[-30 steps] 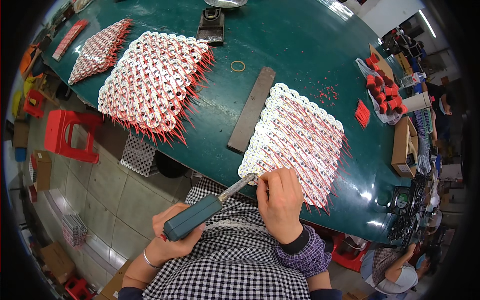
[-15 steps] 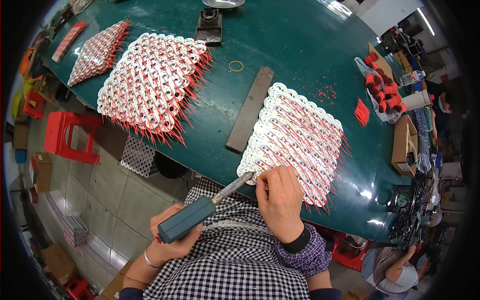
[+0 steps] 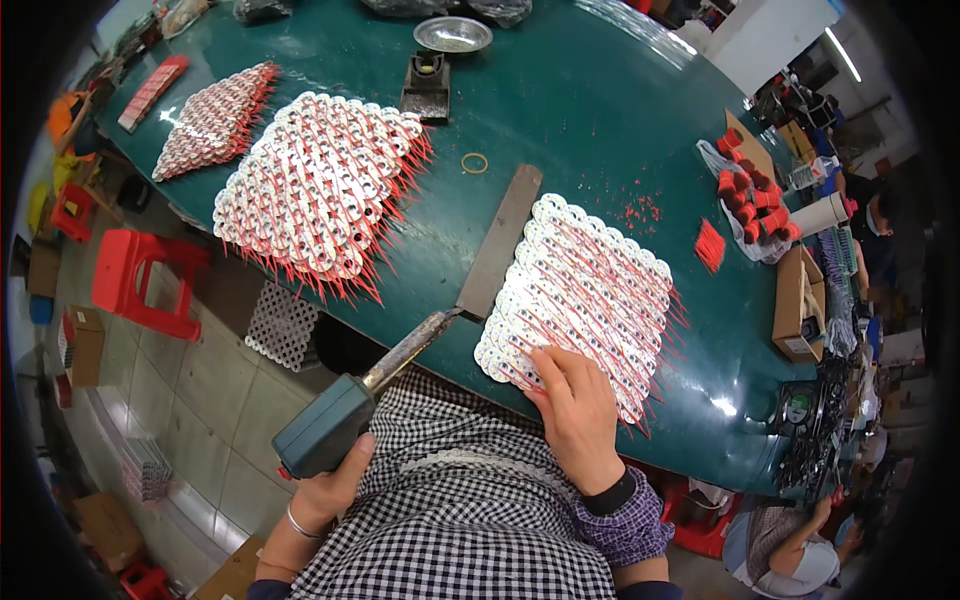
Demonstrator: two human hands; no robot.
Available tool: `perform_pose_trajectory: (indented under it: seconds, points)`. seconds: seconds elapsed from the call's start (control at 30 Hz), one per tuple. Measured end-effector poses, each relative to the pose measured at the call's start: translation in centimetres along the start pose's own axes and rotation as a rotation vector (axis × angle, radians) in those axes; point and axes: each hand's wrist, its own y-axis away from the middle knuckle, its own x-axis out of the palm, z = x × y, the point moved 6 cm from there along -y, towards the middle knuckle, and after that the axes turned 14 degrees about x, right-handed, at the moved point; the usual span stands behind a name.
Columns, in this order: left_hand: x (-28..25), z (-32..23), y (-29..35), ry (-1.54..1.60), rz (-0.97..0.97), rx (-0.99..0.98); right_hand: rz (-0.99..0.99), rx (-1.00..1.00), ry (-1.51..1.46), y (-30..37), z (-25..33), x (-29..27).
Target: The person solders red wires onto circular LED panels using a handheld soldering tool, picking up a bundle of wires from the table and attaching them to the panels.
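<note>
My left hand grips the teal handle of a soldering iron. Its metal shaft points up and right, with the tip near the lower end of a flat metal bar. My right hand rests, fingers bent, on the near edge of a sheet of small white round boards with red wires. The sheet lies on the dark green table, right of the bar.
Two more sheets of white boards with red wires lie at the left. A soldering iron stand and a metal dish sit at the far edge. Red parts in a bag lie right. A red stool stands on the floor.
My left hand has drawn the soldering iron back to the left, off the board sheet. My right hand stays on the sheet's near edge.
</note>
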Motion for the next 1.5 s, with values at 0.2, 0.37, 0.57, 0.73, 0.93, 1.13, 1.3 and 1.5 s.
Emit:
perform_pose_trajectory:
  seconds: [0.2,0.37,0.57,0.73,0.93,1.13,1.3,1.5]
  points:
    - [-1.3,0.8,0.3,0.031,-0.103,0.109,-0.126,-0.176,0.099,0.6,1.1,-2.2]
    - [-3.0,0.7,0.5,0.052,-0.197,0.137,-0.459,-0.292,0.139,-1.0,1.8,-7.5]
    - [-6.8,-0.2,0.9,0.246,-0.594,0.086,-0.644,-0.358,0.109,-5.9,7.5,-13.8]
    - [-10.8,-0.2,2.1,0.13,-0.84,0.289,-0.684,-0.704,0.027,-9.3,17.9,-10.8]
    - [-12.8,-1.1,1.6,0.045,-1.005,0.417,-0.533,-0.603,-0.039,-17.2,24.4,5.9]
    - [-14.2,0.9,2.8,-0.019,-1.015,0.291,-0.036,-0.588,-0.163,-13.6,20.2,6.2]
    - [-10.1,1.2,-0.3,0.04,-0.946,0.216,-0.28,-0.277,-0.092,-14.8,2.2,-2.8]
    - [-4.3,2.9,-3.3,0.14,-0.602,0.104,-0.511,0.264,0.319,-14.7,-24.1,-8.6]
